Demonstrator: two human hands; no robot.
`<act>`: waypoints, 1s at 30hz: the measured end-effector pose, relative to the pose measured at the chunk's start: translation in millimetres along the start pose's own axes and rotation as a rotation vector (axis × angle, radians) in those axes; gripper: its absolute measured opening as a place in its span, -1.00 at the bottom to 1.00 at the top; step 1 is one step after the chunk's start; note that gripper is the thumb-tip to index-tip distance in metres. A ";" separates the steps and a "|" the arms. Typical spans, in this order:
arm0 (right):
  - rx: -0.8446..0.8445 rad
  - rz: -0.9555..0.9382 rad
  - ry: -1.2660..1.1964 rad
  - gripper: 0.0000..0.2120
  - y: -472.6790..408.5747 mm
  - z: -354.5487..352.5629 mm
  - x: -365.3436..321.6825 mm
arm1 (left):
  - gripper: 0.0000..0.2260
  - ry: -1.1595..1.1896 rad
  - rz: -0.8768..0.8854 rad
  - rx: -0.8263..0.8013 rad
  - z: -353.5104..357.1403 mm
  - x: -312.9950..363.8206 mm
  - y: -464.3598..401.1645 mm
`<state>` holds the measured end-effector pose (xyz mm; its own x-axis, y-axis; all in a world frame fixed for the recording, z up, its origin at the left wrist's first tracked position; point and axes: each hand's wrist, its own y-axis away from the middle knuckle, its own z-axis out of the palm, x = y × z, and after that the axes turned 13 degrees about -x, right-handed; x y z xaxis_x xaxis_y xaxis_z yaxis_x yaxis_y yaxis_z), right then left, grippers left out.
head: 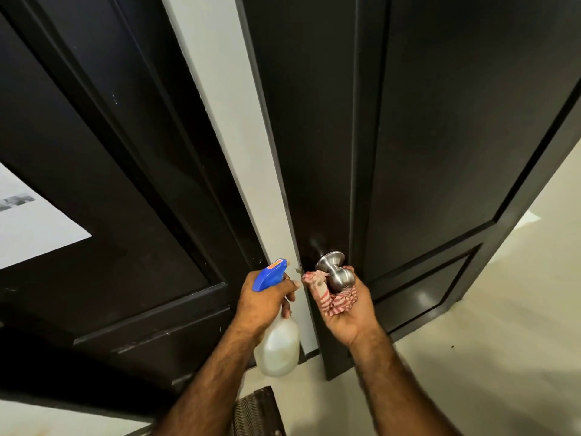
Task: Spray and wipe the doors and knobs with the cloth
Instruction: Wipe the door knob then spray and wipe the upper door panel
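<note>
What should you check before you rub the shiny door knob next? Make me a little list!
1. Cloth in the right hand: ok, the fingers hold it.
2. Cloth touching the knob: ok, cupped under the ball, top side bare.
3. Spray bottle held firmly in the left hand: ok.
4. Nozzle aimed at the knob: cannot tell, it points up towards the door edge.
5. Knob already wet with spray: cannot tell.
6. Door steady for rubbing: cannot tell, it stands open.
</note>
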<state>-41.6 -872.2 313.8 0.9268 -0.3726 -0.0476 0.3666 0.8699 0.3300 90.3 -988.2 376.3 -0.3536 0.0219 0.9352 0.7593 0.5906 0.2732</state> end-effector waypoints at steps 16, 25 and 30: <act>0.052 -0.993 2.056 -0.34 8.9 -12.8 -4.8 | -0.87 -0.041 -0.020 -0.095 -1.1 -18.1 0.9; -1.037 -1.139 3.337 -0.40 3.4 -10.1 -64.6 | -0.79 0.010 -0.032 -0.087 -14.2 -17.8 -1.6; -0.872 -1.328 2.947 -0.54 -19.3 -28.6 -69.8 | -0.81 0.056 -0.018 -0.104 -6.1 -12.2 -1.6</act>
<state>-111.0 -853.8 283.8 -0.9508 -0.1335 0.2797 -0.2402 0.8877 -0.3927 96.7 -994.3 365.8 -0.3386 -0.0350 0.9403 0.8066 0.5038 0.3092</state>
